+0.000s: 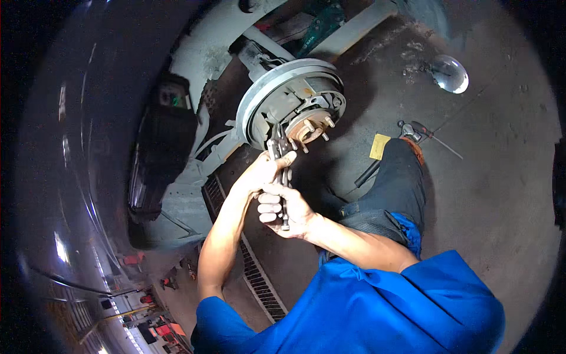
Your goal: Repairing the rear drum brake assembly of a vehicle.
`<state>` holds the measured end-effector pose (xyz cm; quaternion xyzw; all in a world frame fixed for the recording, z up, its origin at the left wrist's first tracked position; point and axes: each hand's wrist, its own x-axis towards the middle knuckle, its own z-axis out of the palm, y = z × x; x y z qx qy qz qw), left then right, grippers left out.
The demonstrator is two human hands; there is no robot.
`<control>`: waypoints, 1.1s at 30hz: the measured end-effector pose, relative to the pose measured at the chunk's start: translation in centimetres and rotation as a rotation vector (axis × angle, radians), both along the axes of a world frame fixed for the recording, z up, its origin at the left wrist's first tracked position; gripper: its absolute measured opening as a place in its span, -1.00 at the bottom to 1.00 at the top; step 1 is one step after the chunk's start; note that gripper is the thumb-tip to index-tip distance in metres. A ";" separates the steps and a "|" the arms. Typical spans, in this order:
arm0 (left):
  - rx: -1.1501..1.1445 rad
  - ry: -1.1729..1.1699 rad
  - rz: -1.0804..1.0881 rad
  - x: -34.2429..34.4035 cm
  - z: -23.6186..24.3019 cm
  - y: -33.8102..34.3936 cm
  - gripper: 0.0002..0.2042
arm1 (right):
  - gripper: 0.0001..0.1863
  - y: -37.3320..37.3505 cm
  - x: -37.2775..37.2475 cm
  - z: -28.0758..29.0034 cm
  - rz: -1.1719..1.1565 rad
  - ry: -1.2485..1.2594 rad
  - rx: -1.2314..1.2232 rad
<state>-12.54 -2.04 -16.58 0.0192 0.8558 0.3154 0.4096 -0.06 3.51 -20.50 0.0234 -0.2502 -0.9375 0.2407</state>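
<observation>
Locking pliers (285, 221) stand nearly upright between both my hands, with their adjusting screw toward me. My left hand (265, 172) is closed around the upper part, its thumb along the tool. Just below, my right hand (290, 211) wraps its fingers round the handles. The jaw end reaches the lower left edge of the rusty wheel hub (305, 127), where studs stick out. Whether the jaws grip a part there I cannot tell. Behind the hub, the exposed brake assembly (280, 107) shows its shoes and springs inside a grey backing plate (250, 112).
Dark vehicle bodywork (76, 177) fills the left side. On the floor to the right lie a yellow card (379, 146), a metal-headed tool (410, 132), a black bar (367, 175) and a shiny round dome (450, 74). A drain grate (262, 283) runs below my left arm.
</observation>
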 end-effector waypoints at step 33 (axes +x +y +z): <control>0.782 -0.299 0.648 3.6 -4.7 3.6 -0.84 | -0.85 7.0 1.0 0.2 0.281 0.028 0.747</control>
